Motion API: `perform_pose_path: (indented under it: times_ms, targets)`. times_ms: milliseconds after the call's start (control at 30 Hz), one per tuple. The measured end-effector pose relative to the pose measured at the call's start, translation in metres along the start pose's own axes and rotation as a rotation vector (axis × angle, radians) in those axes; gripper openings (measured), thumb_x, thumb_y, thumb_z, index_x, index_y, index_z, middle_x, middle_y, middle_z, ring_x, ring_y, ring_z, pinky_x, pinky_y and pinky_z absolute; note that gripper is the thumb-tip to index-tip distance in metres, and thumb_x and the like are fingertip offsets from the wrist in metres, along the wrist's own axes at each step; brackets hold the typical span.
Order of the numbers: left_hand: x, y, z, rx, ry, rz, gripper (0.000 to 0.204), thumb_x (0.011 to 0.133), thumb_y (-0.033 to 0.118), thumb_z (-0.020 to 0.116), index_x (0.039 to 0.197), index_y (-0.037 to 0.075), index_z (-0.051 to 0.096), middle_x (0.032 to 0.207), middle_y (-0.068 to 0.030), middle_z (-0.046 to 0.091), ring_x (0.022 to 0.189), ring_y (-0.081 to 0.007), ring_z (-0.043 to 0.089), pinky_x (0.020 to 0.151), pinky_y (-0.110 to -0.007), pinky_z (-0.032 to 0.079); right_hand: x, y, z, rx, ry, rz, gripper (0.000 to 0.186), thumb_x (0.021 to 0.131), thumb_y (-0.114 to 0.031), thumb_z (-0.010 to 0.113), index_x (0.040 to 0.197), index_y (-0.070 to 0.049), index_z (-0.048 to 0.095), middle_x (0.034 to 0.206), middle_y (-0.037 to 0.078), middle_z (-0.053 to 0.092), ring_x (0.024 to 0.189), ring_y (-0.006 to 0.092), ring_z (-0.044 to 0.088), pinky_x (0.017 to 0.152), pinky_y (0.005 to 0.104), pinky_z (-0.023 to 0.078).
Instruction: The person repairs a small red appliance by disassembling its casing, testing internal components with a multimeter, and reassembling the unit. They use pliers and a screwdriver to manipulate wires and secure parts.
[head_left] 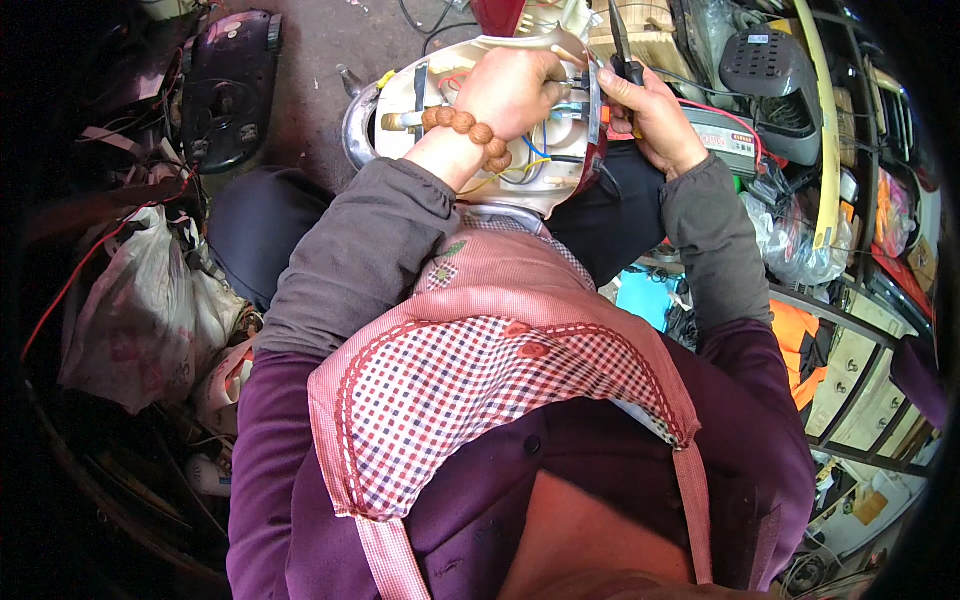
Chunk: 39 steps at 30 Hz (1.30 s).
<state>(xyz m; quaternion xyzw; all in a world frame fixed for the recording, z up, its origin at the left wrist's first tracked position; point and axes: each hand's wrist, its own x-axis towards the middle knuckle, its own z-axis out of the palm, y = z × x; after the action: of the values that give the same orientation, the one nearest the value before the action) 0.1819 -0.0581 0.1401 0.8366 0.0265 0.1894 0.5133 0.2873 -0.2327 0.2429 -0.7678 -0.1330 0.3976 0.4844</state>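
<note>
An opened appliance shell (540, 190) of white plastic lies across my lap, with a silver rim at its left and a dark red panel (597, 150) at its right. Blue and yellow wires (537, 150) run inside it. Reaching in over the shell, my left hand (510, 90) has its fingers bent and closed at the inner parts near the red panel; its fingertips are partly hidden. Just right of that panel, my right hand (655, 115) is wrapped round a long, dark, screwdriver-like tool (621, 45), its shaft pointing away from me. The thumb rests near the panel's edge.
A grey plastic housing (765, 65) stands at the right beside a yellow strip (828, 130) and clear plastic bags (800, 240). A black appliance body (232, 85) lies on the floor at far left. Nearer are a white bag (135, 310) and a red cable (75, 270).
</note>
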Motion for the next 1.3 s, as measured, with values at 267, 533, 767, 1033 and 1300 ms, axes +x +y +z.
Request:
perform_pose_path:
  times_ms: [267,533,767,1033,1300]
  targets:
    - [-0.001,-0.001,0.001,-0.016,-0.004,0.008,0.018,0.090,0.020,0.073,0.103,0.008,0.077,0.094,-0.0186,0.075,0.087,-0.0373,0.074,0.079,-0.046,0.058,0.000,0.000,0.003,0.028,0.024,0.019,0.027,0.099,-0.032,0.075,0.109,-0.012,0.061,0.088,-0.006,0.059,0.070,0.0035,0.051,0.058,0.0210,0.036]
    - [-0.003,0.004,0.005,0.053,-0.010,-0.041,0.017,0.092,0.021,0.070,0.103,0.010,0.077,0.095,-0.0157,0.075,0.090,-0.0374,0.072,0.080,-0.047,0.057,0.000,-0.003,0.004,0.013,0.039,0.008,0.027,0.097,-0.032,0.077,0.108,-0.013,0.062,0.086,-0.006,0.058,0.071,0.0033,0.050,0.058,0.0215,0.033]
    - [-0.006,0.004,0.007,-0.051,0.026,-0.116,0.016,0.090,0.022,0.074,0.100,0.010,0.078,0.092,-0.0143,0.075,0.087,-0.0342,0.073,0.080,-0.045,0.056,0.004,0.001,0.002,0.009,0.049,0.007,0.025,0.099,-0.031,0.076,0.106,-0.012,0.062,0.084,-0.006,0.055,0.068,0.0034,0.046,0.056,0.0214,0.031]
    - [-0.003,-0.001,0.010,-0.013,0.014,-0.015,0.016,0.090,0.019,0.074,0.103,0.009,0.077,0.094,-0.0141,0.075,0.089,-0.0339,0.074,0.079,-0.044,0.057,0.003,0.003,0.001,0.034,0.042,0.015,0.022,0.099,-0.028,0.075,0.106,-0.011,0.063,0.083,-0.005,0.055,0.067,0.0046,0.045,0.055,0.0218,0.032]
    - [-0.001,-0.002,0.002,-0.030,-0.013,0.079,0.013,0.088,0.015,0.074,0.097,0.005,0.073,0.087,-0.0164,0.074,0.082,-0.0363,0.073,0.073,-0.044,0.056,0.001,0.004,-0.026,0.274,-0.162,0.079,0.018,0.097,-0.015,0.072,0.113,-0.008,0.066,0.091,-0.001,0.061,0.075,0.0100,0.054,0.066,0.0287,0.045]
